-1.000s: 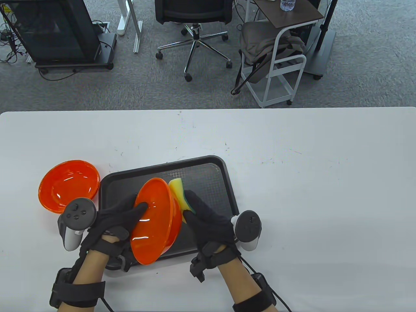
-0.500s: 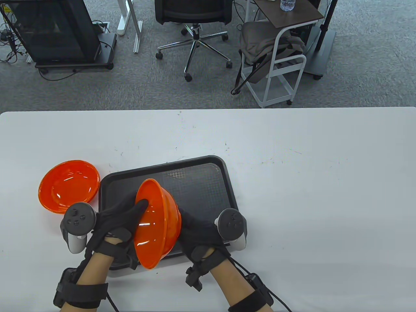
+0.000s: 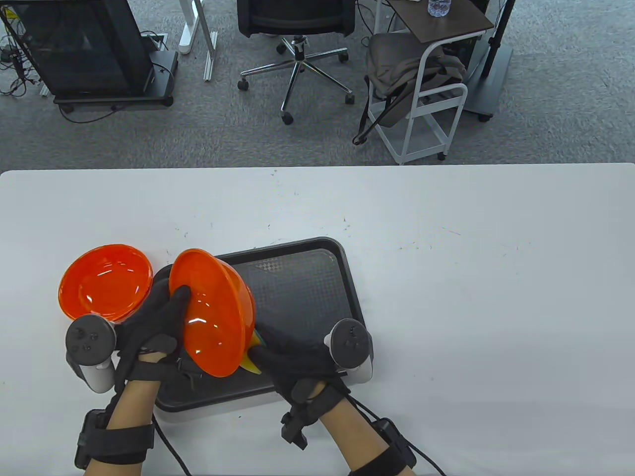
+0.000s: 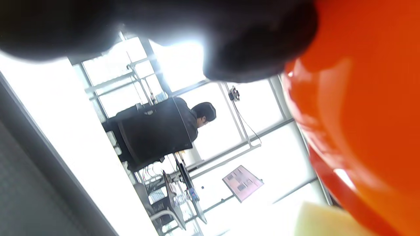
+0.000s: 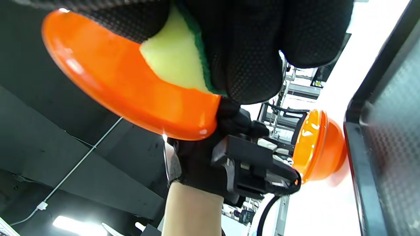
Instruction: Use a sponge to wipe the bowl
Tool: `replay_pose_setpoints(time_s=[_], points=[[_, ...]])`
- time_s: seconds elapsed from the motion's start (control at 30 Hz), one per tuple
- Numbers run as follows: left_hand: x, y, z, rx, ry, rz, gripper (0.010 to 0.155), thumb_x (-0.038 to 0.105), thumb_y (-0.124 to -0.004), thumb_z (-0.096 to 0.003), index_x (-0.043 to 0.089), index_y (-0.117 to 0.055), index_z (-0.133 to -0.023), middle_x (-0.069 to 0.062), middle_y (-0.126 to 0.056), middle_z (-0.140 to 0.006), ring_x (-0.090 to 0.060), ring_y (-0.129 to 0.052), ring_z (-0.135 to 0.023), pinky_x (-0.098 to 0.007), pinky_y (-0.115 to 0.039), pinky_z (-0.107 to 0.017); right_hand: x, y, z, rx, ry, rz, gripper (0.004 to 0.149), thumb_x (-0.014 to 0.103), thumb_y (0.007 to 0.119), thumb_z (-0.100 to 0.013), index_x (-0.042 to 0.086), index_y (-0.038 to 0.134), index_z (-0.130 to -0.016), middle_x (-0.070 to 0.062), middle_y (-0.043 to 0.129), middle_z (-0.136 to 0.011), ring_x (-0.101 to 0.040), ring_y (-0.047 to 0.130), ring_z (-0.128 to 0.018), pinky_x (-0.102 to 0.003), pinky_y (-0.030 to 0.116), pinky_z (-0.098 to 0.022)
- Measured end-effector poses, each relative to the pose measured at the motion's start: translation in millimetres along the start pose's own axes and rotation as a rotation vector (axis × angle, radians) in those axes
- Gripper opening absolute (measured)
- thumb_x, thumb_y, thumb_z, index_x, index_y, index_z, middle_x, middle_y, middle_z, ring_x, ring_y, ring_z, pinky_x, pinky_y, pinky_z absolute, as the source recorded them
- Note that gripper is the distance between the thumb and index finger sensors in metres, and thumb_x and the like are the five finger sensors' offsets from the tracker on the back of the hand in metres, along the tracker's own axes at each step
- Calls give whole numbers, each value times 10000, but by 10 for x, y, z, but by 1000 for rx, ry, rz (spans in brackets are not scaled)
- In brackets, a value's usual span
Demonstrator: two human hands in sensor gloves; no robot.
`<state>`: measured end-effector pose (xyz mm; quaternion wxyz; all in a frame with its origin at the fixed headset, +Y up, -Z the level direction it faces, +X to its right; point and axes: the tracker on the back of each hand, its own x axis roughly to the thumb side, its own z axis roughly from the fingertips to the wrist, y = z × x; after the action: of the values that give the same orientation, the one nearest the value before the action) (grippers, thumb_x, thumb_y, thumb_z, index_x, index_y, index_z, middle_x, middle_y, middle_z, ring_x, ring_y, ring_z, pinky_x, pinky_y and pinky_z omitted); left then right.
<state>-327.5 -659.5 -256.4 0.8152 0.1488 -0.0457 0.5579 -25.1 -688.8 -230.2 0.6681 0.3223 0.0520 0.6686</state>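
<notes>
spare bowl (image 3: pixel 105 283) sits far left on table. left hand (image 3: pixel 151 325) grips the bowl (image 3: pixel 213 317) by its rim, tilted over tray (image 3: pixel 317 282). right hand (image 3: pixel 292 354) pinches sponge (image 3: pixel 249 358) against the bowl's outside. wiping underway; can't tell how much is left.

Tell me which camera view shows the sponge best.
The right wrist view: the sponge fills the frame's upper middle, yellow foam with a green scouring edge, pressed by the right hand against the held bowl. The table view shows only a sliver below the bowl's rim; the left wrist view catches a blurred pale corner.
</notes>
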Motion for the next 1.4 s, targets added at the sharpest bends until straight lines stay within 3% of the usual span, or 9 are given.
replay_pose_setpoints(time_s=[0.1, 0.47, 0.7, 1.1, 1.2, 1.4], points=[[-24, 64, -12, 21, 21, -23, 518, 545, -810, -493, 153, -857, -828, 49, -992, -329, -62, -954, 9, -307, -909, -70, 66, -62, 14, -42, -36, 19, 535, 362, 718, -624, -31, 542, -942, -227, 888, -821, -325, 994, -645, -547, 778, -514], [-47, 38, -30, -63, 71, -60, 522, 545, -815, -496, 143, -861, -826, 55, -991, -297, -45, -933, 45, -292, -904, -38, 160, -177, 65, -156, -115, 138, 518, 350, 706, -634, 14, 521, -982, -236, 847, -871, -353, 942, -690, -574, 745, -535], [-6, -83, -28, -232, 70, -107, 552, 559, -816, -495, 146, -852, -860, 51, -993, -294, -46, -930, 48, -295, -903, -37, 162, -209, 84, -205, -146, 128, 502, 341, 686, -638, 103, 485, -1031, -211, 783, -957, -359, 886, -773, -590, 718, -564], [17, -335, 41, -365, 81, 17, 549, 567, -769, -514, 127, -836, -836, 61, -990, -295, -35, -929, 52, -286, -905, -29, 120, -183, 79, -167, -112, 125, 496, 332, 680, -635, 136, 477, -1043, -200, 751, -998, -372, 856, -814, -602, 705, -571], [27, -346, 46, -352, 75, 62, 531, 562, -766, -516, 130, -841, -816, 69, -989, -291, -32, -927, 54, -283, -905, -26, 109, -153, 66, -125, -94, 157, 494, 327, 685, -633, 126, 486, -1038, -206, 759, -990, -374, 858, -810, -600, 705, -571], [50, -220, 36, -215, 38, 55, 522, 558, -764, -515, 138, -839, -817, 78, -985, -287, -29, -923, 55, -279, -905, -28, 89, -89, 35, -50, -72, 161, 493, 327, 692, -628, 121, 504, -1034, -209, 773, -979, -372, 870, -799, -603, 708, -567]])
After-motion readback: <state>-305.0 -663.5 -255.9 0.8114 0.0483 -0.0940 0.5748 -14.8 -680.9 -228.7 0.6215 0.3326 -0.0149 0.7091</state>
